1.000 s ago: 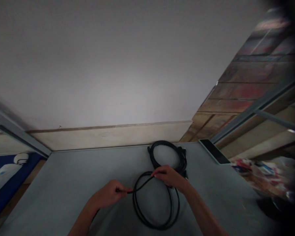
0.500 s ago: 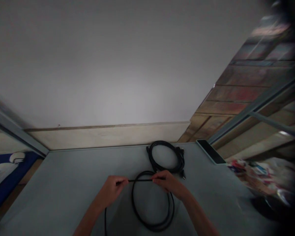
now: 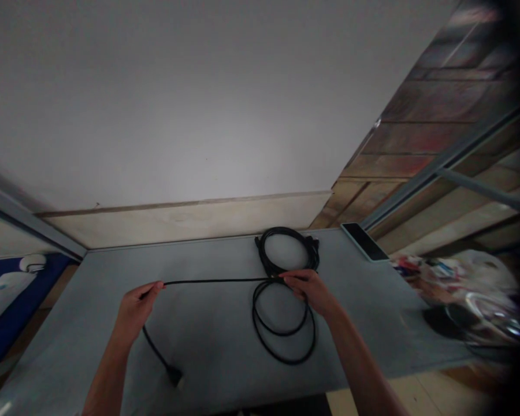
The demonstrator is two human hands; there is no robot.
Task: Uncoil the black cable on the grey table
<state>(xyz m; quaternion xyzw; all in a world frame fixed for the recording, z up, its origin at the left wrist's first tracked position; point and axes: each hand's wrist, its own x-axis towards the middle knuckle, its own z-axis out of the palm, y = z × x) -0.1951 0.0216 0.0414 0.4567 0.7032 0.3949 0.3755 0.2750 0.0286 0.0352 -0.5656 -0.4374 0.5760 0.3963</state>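
Observation:
A black cable [image 3: 216, 281] runs nearly straight between my hands over the grey table [image 3: 199, 329]. My left hand [image 3: 139, 306] pinches it at the left; its end with a black plug [image 3: 174, 374] hangs below that hand. My right hand [image 3: 305, 286] grips the cable where it meets loose loops [image 3: 285, 362] on the table. Just behind the right hand lies a second coiled black cable [image 3: 262, 254], partly covered by the fingers.
A phone [image 3: 365, 242] with a pale green edge lies at the table's back right. Plastic bags and other clutter [image 3: 459, 277] are beyond the right edge. A blue surface [image 3: 15, 312] holds white items at the left. A wall stands behind.
My left hand has moved left, widening the straight span of cable between my hands. The plug has come into view. The view has tilted down, showing the table's front edge.

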